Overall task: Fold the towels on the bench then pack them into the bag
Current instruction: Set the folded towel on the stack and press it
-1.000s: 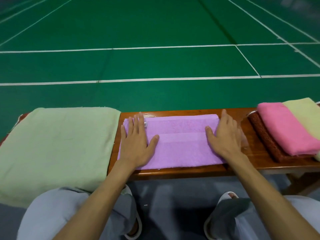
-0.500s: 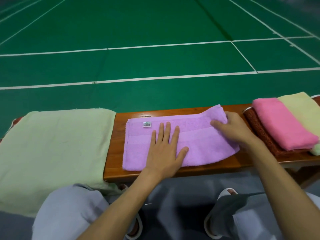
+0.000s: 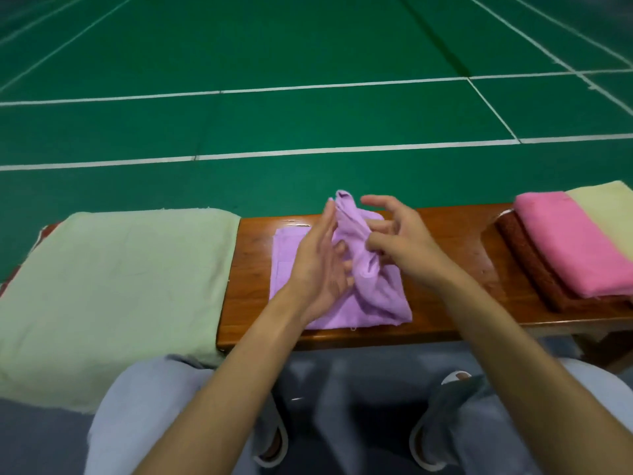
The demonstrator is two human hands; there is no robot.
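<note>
A purple towel [image 3: 376, 303] lies on the middle of the wooden bench [image 3: 452, 269]. Its right part is lifted and bunched upward over the flat left part. My right hand [image 3: 400, 238] pinches that raised fold with curled fingers, its index finger stretched out. My left hand [image 3: 318, 265] stands on edge against the towel's middle, fingers straight and palm facing right. A pale green cloth bag [image 3: 113, 279] lies flat over the bench's left end.
At the bench's right end lies a stack of folded towels: brown [image 3: 527, 262] underneath, pink [image 3: 568, 241] over it, pale yellow [image 3: 606, 210] furthest right. My knees and white shoes are below the bench's front edge. Green court floor stretches beyond.
My right hand has lifted the purple towel's right end and carried it leftward over the middle. My left hand has turned from flat on the towel to standing on edge.
</note>
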